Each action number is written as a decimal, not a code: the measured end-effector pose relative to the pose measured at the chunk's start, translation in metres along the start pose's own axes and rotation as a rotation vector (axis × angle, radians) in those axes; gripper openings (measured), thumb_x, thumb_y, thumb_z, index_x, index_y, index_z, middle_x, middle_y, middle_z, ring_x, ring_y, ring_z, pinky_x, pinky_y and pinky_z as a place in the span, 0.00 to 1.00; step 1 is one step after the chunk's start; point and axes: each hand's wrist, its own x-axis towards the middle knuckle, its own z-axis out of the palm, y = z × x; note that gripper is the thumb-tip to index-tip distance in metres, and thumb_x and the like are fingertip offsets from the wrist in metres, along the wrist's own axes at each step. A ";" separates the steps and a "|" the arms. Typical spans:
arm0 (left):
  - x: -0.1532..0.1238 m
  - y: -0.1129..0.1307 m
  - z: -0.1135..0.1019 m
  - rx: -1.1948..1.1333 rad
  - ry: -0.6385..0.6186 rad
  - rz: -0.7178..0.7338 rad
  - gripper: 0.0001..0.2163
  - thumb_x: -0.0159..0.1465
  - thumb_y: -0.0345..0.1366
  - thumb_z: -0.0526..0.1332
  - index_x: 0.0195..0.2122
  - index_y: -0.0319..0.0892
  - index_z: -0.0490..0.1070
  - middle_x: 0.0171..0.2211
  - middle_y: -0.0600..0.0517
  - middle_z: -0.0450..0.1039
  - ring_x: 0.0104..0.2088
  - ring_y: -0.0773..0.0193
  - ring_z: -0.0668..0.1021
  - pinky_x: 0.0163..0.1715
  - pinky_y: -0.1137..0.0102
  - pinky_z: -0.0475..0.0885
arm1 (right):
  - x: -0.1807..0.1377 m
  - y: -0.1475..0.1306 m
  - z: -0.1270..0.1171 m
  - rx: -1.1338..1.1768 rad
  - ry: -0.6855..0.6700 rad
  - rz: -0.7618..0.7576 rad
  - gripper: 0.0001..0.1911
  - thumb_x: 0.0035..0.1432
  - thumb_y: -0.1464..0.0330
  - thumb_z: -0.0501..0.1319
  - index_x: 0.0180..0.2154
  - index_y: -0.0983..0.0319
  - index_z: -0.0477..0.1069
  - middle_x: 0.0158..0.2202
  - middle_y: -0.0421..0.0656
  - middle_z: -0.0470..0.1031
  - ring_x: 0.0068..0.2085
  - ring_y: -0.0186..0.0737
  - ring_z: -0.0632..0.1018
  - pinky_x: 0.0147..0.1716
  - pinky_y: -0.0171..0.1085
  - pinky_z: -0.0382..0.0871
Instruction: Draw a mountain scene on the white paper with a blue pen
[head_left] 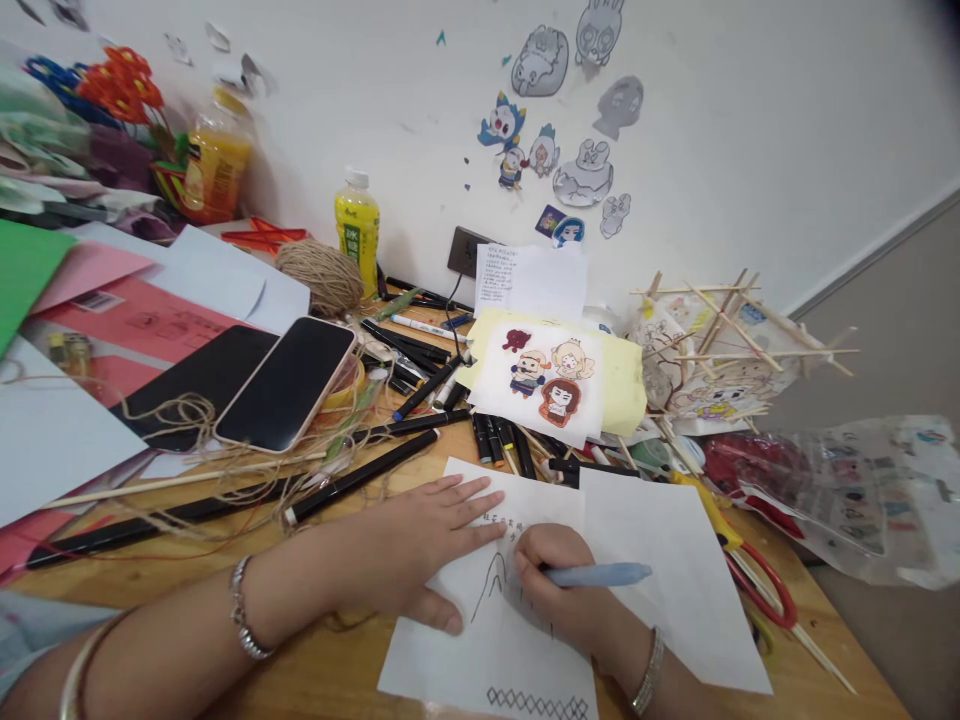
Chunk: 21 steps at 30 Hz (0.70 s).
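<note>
A white sheet of paper point(442, 660) lies in front of me, with a line of small characters, a curved peak-like outline and a row of crossed diamonds near its bottom edge. My left hand point(420, 545) rests flat on the sheet's left side, fingers spread. Closed around a light blue pen point(600, 575), my right hand point(559, 585) sits on the right half of the sheet. The pen's tip is hidden behind my fingers. A second white sheet point(675, 580), blank on its visible part, lies just to the right, partly beneath my right forearm.
Black markers point(364, 475) are strewn behind the sheet. A phone point(289, 385), a twine ball point(319, 275) and coloured paper point(142, 320) lie left. Cartoon drawings point(555, 380) are at centre back. Red-handled scissors point(761, 590) and a stick-and-paper frame point(720, 350) stand right. Bottles point(358, 230) line the wall.
</note>
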 end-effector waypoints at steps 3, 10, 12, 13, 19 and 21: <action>0.000 0.001 -0.001 0.015 -0.020 -0.004 0.40 0.62 0.54 0.66 0.69 0.39 0.55 0.70 0.36 0.44 0.69 0.40 0.52 0.67 0.47 0.49 | 0.000 0.001 0.000 -0.007 0.014 -0.005 0.16 0.57 0.69 0.51 0.20 0.57 0.47 0.18 0.36 0.58 0.23 0.35 0.63 0.25 0.36 0.57; 0.000 -0.003 0.003 -0.043 0.043 0.029 0.39 0.63 0.56 0.64 0.68 0.38 0.57 0.69 0.35 0.47 0.69 0.39 0.54 0.66 0.46 0.49 | 0.001 0.001 -0.001 0.025 -0.012 -0.091 0.18 0.59 0.69 0.50 0.20 0.57 0.45 0.18 0.35 0.55 0.22 0.35 0.61 0.24 0.37 0.55; -0.001 -0.005 0.005 -0.061 0.077 0.045 0.39 0.62 0.57 0.64 0.68 0.39 0.58 0.69 0.34 0.48 0.69 0.38 0.54 0.66 0.45 0.49 | 0.001 0.001 -0.001 0.023 -0.022 -0.091 0.18 0.59 0.68 0.51 0.20 0.57 0.45 0.18 0.35 0.56 0.22 0.35 0.61 0.25 0.37 0.56; -0.001 -0.006 0.006 -0.065 0.086 0.050 0.39 0.62 0.57 0.64 0.68 0.39 0.58 0.69 0.35 0.48 0.69 0.39 0.54 0.66 0.46 0.49 | 0.000 0.001 0.000 0.024 -0.031 -0.093 0.18 0.59 0.68 0.51 0.20 0.57 0.45 0.18 0.35 0.56 0.22 0.35 0.61 0.25 0.37 0.56; -0.001 -0.005 0.004 -0.031 0.035 0.024 0.39 0.63 0.56 0.63 0.69 0.40 0.56 0.70 0.37 0.45 0.69 0.40 0.52 0.67 0.47 0.48 | 0.000 0.002 0.001 0.026 -0.043 -0.098 0.18 0.59 0.67 0.50 0.20 0.57 0.45 0.18 0.35 0.54 0.22 0.35 0.60 0.25 0.37 0.55; -0.001 -0.004 0.003 -0.012 0.000 0.009 0.39 0.64 0.56 0.63 0.69 0.40 0.54 0.70 0.37 0.44 0.70 0.41 0.51 0.67 0.47 0.48 | 0.000 0.002 0.001 0.033 -0.047 -0.112 0.19 0.60 0.66 0.50 0.20 0.58 0.46 0.18 0.35 0.55 0.22 0.35 0.61 0.25 0.37 0.55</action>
